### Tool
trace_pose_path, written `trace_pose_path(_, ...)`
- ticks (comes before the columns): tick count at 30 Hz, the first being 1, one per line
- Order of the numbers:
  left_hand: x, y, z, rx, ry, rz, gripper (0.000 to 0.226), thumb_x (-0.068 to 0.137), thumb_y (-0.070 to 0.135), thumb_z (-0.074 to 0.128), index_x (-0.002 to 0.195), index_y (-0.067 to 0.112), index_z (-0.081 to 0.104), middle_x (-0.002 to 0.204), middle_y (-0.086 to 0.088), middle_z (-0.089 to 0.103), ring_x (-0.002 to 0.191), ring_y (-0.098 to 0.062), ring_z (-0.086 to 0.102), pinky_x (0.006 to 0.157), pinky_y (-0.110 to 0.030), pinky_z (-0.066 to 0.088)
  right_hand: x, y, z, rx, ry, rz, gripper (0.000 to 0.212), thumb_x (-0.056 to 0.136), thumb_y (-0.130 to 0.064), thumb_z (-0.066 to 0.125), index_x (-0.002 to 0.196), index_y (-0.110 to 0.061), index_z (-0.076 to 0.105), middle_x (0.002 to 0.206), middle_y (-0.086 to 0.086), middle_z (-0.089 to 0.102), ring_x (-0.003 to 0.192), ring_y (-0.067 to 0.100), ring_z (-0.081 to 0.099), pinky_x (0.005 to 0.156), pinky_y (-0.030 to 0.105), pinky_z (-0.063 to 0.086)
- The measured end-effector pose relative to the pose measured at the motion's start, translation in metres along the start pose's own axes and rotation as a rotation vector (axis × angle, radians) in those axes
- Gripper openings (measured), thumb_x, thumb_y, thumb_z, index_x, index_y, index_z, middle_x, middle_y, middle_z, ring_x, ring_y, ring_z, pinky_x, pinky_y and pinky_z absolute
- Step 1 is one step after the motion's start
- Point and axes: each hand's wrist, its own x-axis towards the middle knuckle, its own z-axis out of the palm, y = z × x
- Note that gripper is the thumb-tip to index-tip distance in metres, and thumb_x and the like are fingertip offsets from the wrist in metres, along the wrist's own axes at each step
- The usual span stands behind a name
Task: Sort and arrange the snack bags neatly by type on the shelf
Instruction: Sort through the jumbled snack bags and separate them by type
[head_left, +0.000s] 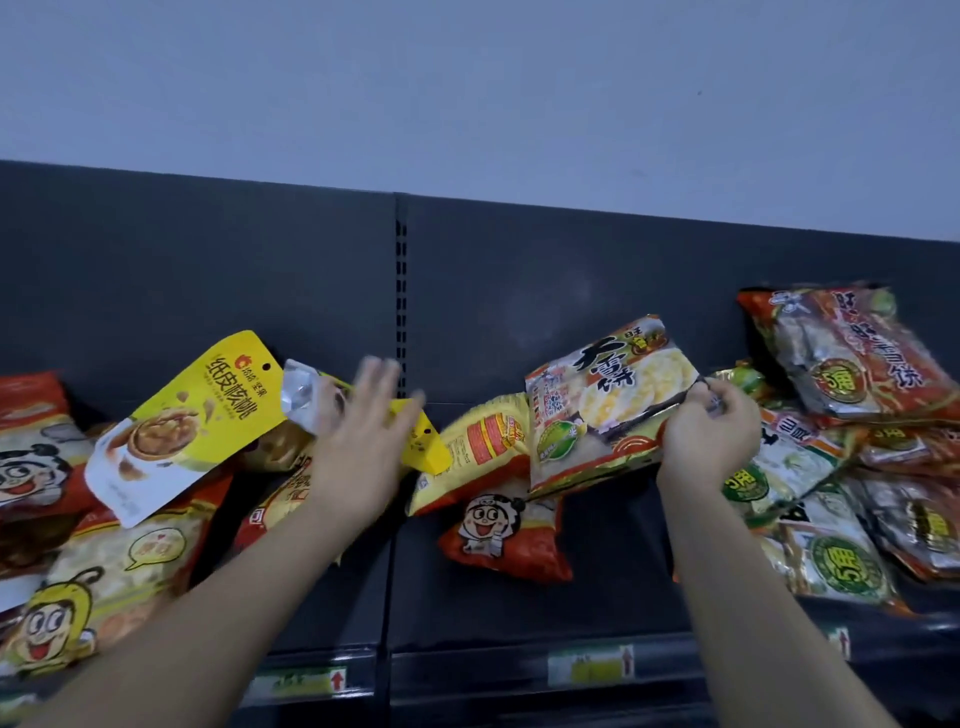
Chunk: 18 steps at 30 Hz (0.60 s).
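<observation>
Left of the shelf's slotted upright (401, 291), a yellow walnut pouch (192, 421) lies tilted, its hang-hole end pointing up toward the upright. The left hand (358, 431), blurred, spreads straight fingers just below the upright. Right of the upright, the right hand (711, 426) pinches the edge of a white-and-gold rice cracker bag (608, 410), whose long axis rises rightward.

Two hands are showing: left hand (363, 431), right hand (711, 431). Two yellow pouches (182, 415) are lying centre left. Two red cartoon-face bags (498, 540) are sitting at left edge and centre. One white rice-cracker bag (608, 410) is sitting at centre. At least four green-seal bags (831, 566) are piling at right. Three price tags (592, 667) are lining the bottom.
</observation>
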Motion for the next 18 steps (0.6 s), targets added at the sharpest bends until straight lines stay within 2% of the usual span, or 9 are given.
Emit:
trace_pose_path(1,0.001,0.012,-0.001,0.048,-0.082,0.146,0.062,0.078,0.027,0.071,0.137,0.025,0.052,0.155,-0.011,0.032,0.148,-0.029,0.016,0.111,-0.062,-0.003,0.002,0.002,-0.002,-0.018,0.0,-0.014,0.02,0.099,-0.012,0.048,0.107,-0.006,0.065,0.126,0.008,0.057,0.095,0.015,0.048,0.083,0.026,0.037)
trace_pose_path(2,0.002,0.026,-0.002,0.001,-0.188,0.217,0.054,0.087,0.036,0.062,0.139,0.027,0.048,0.156,-0.007,0.03,0.149,-0.026,0.014,0.113,-0.059,-0.006,0.004,0.004,-0.004,-0.035,-0.002,-0.024,0.022,0.1,-0.013,0.048,0.11,-0.004,0.065,0.126,0.008,0.056,0.094,0.014,0.046,0.082,0.024,0.035)
trace_pose_path(4,0.007,0.049,-0.001,-0.148,-0.351,0.269,0.055,0.095,0.048,0.047,0.145,0.029,0.037,0.159,-0.005,0.021,0.149,-0.022,0.01,0.117,-0.053,-0.001,0.008,0.008,-0.007,-0.065,-0.004,-0.043,0.023,0.101,-0.014,0.048,0.111,-0.003,0.065,0.125,0.007,0.055,0.09,0.013,0.044,0.079,0.024,0.034)
trace_pose_path(6,0.009,0.071,0.005,-0.19,-0.447,0.367,0.067,0.091,0.062,0.043,0.15,0.034,0.028,0.163,-0.004,0.003,0.15,-0.022,-0.004,0.118,-0.054,-0.003,0.012,0.015,-0.009,-0.082,-0.019,-0.06,0.019,0.1,-0.012,0.049,0.105,-0.004,0.065,0.117,0.003,0.054,0.089,0.013,0.043,0.078,0.024,0.033)
trace_pose_path(9,0.013,0.088,0.017,-0.074,-0.554,0.542,0.082,0.082,0.078,0.039,0.152,0.04,0.018,0.162,-0.002,-0.019,0.146,-0.023,-0.026,0.114,-0.061,-0.012,0.013,0.033,-0.01,-0.118,-0.091,-0.089,0.014,0.098,-0.01,0.05,0.092,-0.006,0.062,0.106,-0.001,0.049,0.087,0.017,0.046,0.076,0.028,0.036)
trace_pose_path(12,0.023,0.093,0.021,0.004,-0.654,0.611,0.107,0.063,0.086,0.054,0.152,0.042,0.014,0.155,0.002,-0.034,0.14,-0.029,-0.038,0.108,-0.069,-0.012,0.014,0.057,-0.007,-0.147,-0.138,-0.078,0.014,0.096,-0.011,0.052,0.088,-0.007,0.063,0.106,-0.001,0.053,0.094,0.021,0.052,0.079,0.031,0.041)
trace_pose_path(14,0.026,0.09,0.024,0.051,-0.708,0.602,0.108,0.062,0.08,0.063,0.151,0.044,0.015,0.152,0.005,-0.041,0.141,-0.034,-0.034,0.11,-0.071,-0.003,0.018,0.066,-0.004,-0.145,-0.129,-0.053,0.013,0.096,-0.012,0.052,0.088,-0.011,0.062,0.105,-0.001,0.053,0.095,0.022,0.053,0.081,0.033,0.044)
trace_pose_path(16,0.023,0.083,0.033,0.008,-0.709,0.547,0.095,0.071,0.067,0.069,0.15,0.046,0.019,0.15,0.008,-0.043,0.146,-0.036,-0.018,0.113,-0.061,0.023,0.021,0.069,0.0,-0.143,-0.128,-0.038,0.013,0.095,-0.012,0.053,0.086,-0.011,0.062,0.105,0.001,0.054,0.091,0.021,0.053,0.078,0.032,0.043)
trace_pose_path(18,0.019,0.078,0.039,-0.089,-0.684,0.499,0.081,0.082,0.052,0.066,0.149,0.048,0.02,0.151,0.009,-0.04,0.145,-0.036,-0.001,0.1,-0.049,0.046,0.024,0.068,0.006,-0.133,-0.123,-0.027,0.016,0.095,-0.013,0.053,0.092,-0.006,0.067,0.106,0.003,0.057,0.09,0.023,0.055,0.075,0.03,0.042)
